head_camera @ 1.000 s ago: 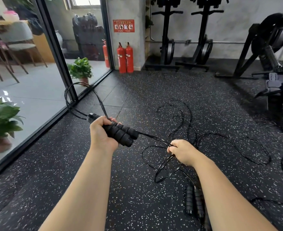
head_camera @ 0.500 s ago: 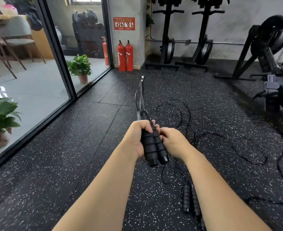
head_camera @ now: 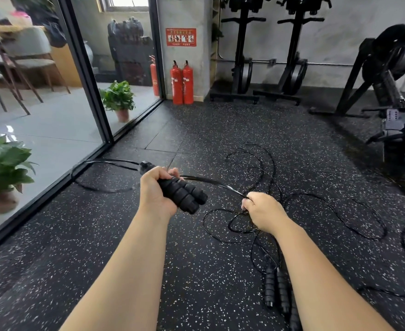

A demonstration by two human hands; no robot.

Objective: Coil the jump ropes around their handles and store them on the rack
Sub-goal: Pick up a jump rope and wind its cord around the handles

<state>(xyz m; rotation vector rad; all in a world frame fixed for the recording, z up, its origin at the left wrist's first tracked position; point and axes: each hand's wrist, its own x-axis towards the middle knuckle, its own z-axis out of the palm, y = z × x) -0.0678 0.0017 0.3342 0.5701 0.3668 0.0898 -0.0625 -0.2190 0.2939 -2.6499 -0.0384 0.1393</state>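
My left hand grips a pair of black ribbed foam handles held side by side, ends pointing down-right. A thin black rope runs from them to my right hand, which pinches it a little lower and to the right. A loop of the same rope swings out to the left over the floor. A second pair of black handles lies on the floor by my right forearm, with loose tangled rope spread beyond it. No rack is in view.
The floor is black speckled rubber. A glass wall with a dark frame runs along the left, potted plants behind it. Two red fire extinguishers stand at the corner. Rowing machines and upright black machines line the back and right.
My hands were together at the handles half a second ago. Now the right hand has drawn away to the right along the rope, and the handles have swung to point down-right.
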